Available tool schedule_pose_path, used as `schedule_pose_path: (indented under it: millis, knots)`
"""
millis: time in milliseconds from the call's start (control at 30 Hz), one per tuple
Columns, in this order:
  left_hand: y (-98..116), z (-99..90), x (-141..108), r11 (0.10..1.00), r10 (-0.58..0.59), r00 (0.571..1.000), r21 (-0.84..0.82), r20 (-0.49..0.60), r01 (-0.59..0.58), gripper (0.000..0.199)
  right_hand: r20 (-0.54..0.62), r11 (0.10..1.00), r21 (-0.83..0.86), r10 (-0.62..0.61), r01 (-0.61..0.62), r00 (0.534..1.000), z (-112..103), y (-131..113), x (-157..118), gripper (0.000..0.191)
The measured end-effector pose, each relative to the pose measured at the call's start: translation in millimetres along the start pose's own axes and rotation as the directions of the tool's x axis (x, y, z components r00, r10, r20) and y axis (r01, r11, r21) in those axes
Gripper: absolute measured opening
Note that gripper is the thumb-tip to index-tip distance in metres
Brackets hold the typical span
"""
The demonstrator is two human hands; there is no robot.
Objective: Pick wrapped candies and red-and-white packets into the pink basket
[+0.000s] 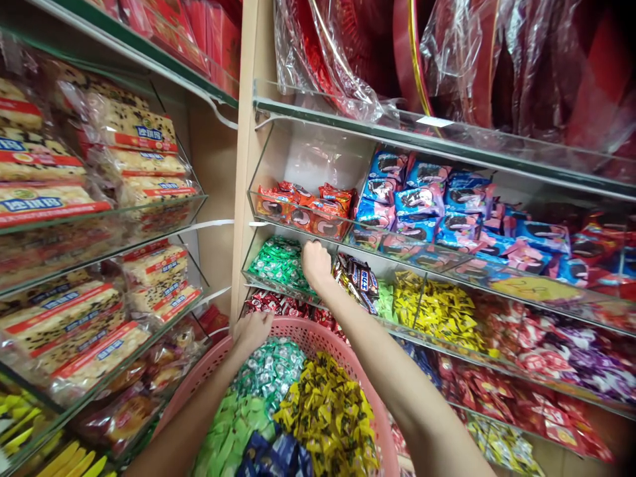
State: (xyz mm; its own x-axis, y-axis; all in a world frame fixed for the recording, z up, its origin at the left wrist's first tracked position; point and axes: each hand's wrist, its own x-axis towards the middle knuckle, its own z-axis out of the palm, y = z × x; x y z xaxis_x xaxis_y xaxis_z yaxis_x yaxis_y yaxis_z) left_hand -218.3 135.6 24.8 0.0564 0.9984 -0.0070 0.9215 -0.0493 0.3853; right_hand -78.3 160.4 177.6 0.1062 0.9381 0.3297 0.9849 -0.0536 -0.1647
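Left hand [252,329] clamps a round pink plastic basket [318,329] (presumably steadying it); right hand [317,263], beside shiny green-wrapped candies [277,262]: cannot tell its grip.

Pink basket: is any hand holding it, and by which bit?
The left hand seems to hold the pink basket by its far rim. The right hand is at the green-wrapped sweets; whether it grasps any is hidden.

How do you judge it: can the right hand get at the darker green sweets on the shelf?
Probably yes: the right hand is close beside the darker green sweets, with nothing visible in between.
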Motion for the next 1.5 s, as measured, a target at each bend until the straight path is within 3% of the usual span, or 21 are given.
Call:
schedule_pose_path:
  millis: [67,100,167,233,267,333,500,567,633,900,1033,1200,1333,1500]
  knots:
    - [1.3,1.0,1.3,1.000,0.010,1.000,0.007,-0.006,-0.010,0.062,-0.092,0.977,0.208,-0.018,0.036,0.996,1.0,7.3,-25.2,0.025]
    - [2.1,1.8,1.9,1.000,0.010,1.000,0.009,-0.005,-0.010,0.062,-0.079,0.926,0.372,-0.031,0.058,0.996,3.7,12.0,-39.2,0.025]
    - [4.2,3.7,3.0,1.000,0.007,1.000,0.011,-0.009,-0.007,0.062,0.056,0.686,0.728,-0.053,-0.004,0.997,12.1,21.9,-67.4,0.032]
    - [6.8,5.8,3.7,1.000,0.012,1.000,0.011,-0.011,-0.011,0.060,0.177,0.370,0.918,-0.056,-0.144,0.983,21.8,30.1,-92.5,0.037]
    - [8.2,6.7,3.8,1.000,0.017,1.000,0.014,-0.014,-0.017,0.059,0.217,0.246,0.948,-0.044,-0.200,0.975,26.2,33.0,-103.1,0.039]
    - [10.7,8.3,3.9,0.999,0.029,0.999,0.027,-0.023,-0.028,0.058,0.261,0.098,0.961,-0.003,-0.260,0.965,33.5,36.1,-120.0,0.040]
    - [15.0,9.8,3.0,0.998,0.059,0.998,0.036,-0.010,-0.058,0.059,0.303,-0.034,0.953,0.064,-0.301,0.951,50.2,38.9,-142.0,0.040]
    - [15.9,10.1,2.8,0.997,0.065,0.998,0.033,0.004,-0.065,0.058,0.297,-0.027,0.955,0.070,-0.296,0.952,59.6,42.5,-145.5,0.039]
    - [16.0,10.0,3.2,0.997,0.070,0.998,0.036,0.009,-0.070,0.059,0.278,0.036,0.959,0.068,-0.281,0.958,71.0,48.1,-147.7,0.037]
    - [15.5,1.8,8.0,0.972,0.229,0.965,0.024,0.130,-0.234,0.056,0.261,0.437,0.862,0.048,-0.255,0.964,113.8,62.2,-153.3,0.024]
    - [17.4,1.4,7.5,0.976,0.211,0.970,0.023,0.124,-0.215,0.056,0.289,0.528,0.811,0.009,-0.250,0.957,124.7,58.5,-148.8,0.012]
    - [17.7,5.3,6.4,0.981,0.191,0.976,0.014,0.102,-0.194,0.056,0.302,0.618,0.761,-0.070,-0.196,0.951,139.6,56.2,-138.2,0.014]
    - [18.4,6.9,5.1,0.980,0.194,0.976,0.016,0.094,-0.197,0.057,0.310,0.715,0.681,-0.083,-0.160,0.947,144.4,54.4,-134.5,0.016]
    - [19.0,8.0,4.2,0.979,0.203,0.976,0.011,0.084,-0.204,0.056,0.257,0.856,0.507,-0.041,-0.099,0.966,133.1,48.8,-137.3,0.015]
